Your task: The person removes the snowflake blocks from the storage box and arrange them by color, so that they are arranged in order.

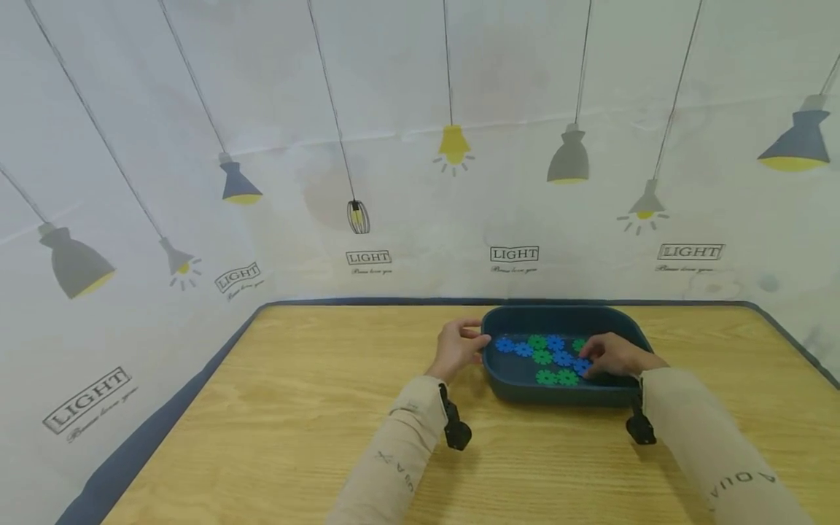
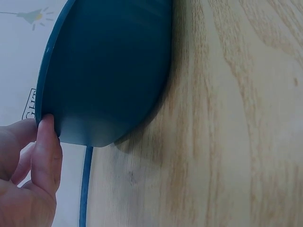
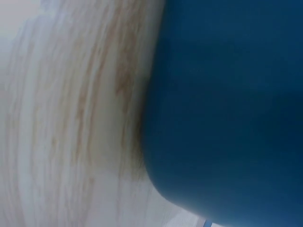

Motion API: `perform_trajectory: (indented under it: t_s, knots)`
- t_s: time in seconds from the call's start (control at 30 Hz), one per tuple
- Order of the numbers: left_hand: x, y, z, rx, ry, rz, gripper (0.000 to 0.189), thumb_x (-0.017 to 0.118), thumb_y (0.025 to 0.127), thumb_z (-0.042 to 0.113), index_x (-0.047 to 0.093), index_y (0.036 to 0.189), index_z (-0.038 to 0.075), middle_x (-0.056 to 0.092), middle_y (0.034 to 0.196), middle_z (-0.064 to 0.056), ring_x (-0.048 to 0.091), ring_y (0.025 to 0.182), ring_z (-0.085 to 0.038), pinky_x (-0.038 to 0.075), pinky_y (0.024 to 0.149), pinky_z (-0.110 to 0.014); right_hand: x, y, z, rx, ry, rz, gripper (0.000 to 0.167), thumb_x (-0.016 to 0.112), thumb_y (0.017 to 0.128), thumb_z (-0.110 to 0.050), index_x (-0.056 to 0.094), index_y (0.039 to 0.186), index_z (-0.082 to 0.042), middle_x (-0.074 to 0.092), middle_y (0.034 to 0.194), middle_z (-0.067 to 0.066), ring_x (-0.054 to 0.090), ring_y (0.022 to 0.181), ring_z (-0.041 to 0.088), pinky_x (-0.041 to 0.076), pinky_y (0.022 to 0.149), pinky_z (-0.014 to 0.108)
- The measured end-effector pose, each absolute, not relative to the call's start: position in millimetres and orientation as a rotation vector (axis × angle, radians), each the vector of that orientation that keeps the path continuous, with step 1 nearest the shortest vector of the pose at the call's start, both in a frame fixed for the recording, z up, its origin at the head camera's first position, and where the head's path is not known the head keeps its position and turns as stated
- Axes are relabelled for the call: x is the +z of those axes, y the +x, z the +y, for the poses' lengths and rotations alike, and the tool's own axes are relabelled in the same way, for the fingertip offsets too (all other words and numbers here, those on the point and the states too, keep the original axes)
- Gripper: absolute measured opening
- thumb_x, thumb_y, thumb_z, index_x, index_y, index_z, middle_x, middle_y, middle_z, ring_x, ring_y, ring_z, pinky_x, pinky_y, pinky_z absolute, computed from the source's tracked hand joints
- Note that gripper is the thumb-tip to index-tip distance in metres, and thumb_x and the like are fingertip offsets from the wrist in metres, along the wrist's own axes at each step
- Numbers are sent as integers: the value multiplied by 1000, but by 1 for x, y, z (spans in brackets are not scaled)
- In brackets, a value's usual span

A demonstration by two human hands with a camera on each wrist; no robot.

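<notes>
While left grip pinches tray rim at 9 o'clock, I can't tell right grip's hold; blue/green gears inside.

Both forearms reach forward, the hands well apart and level with each other.
The left forearm, in a long beige sleeve, slants up to the right; the left hand is bent at the knuckles, its thumb and fingers brought together in a pinch. The right forearm, sleeved alike, slants up to the left; the right hand points inward, back upward, fingers curved down; whether the fingertips pinch is too small to tell.
</notes>
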State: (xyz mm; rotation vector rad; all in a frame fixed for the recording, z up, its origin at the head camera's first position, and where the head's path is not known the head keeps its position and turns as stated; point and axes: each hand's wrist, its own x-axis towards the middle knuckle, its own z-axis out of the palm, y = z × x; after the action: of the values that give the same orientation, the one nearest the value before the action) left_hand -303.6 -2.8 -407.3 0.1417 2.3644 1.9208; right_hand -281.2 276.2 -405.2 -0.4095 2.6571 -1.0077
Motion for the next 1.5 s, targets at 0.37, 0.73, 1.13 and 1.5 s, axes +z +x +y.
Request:
perform_trajectory:
  t_s: [0.37,0.73,1.13,1.5]
  knots:
    - [-411,-302,-5,1910,106,2395,32,65,80,6,59,111,1,59,85,-11,57,50,-14,54,57,-37,-405,-280,268,-1032,-380,2743,17,67,74,-1,57,87,5,58,77,7,54,71,18,47,62,33]
    - [-409,-297,-3,1947,78,2329,33,64,80,4,58,113,3,58,86,-10,58,53,-14,52,51,-27,-384,-267,261,-1243,-468,2683,17,60,83,-6,56,96,5,59,82,7,56,75,19,49,65,31]
    - [-408,-298,-1,1933,81,2339,33,64,81,6,58,113,3,58,86,-9,59,55,-14,53,55,-31,-371,-249,250,-1320,-583,2641,23,63,83,-12,57,98,4,59,87,7,57,78,18,49,67,26]
    - [-404,-299,-1,1955,90,2305,33,64,81,6,58,113,3,59,88,-10,59,55,-14,54,56,-33,-358,-236,240,-1420,-728,2557,23,62,83,-13,56,97,5,58,87,12,58,74,16,51,66,25]
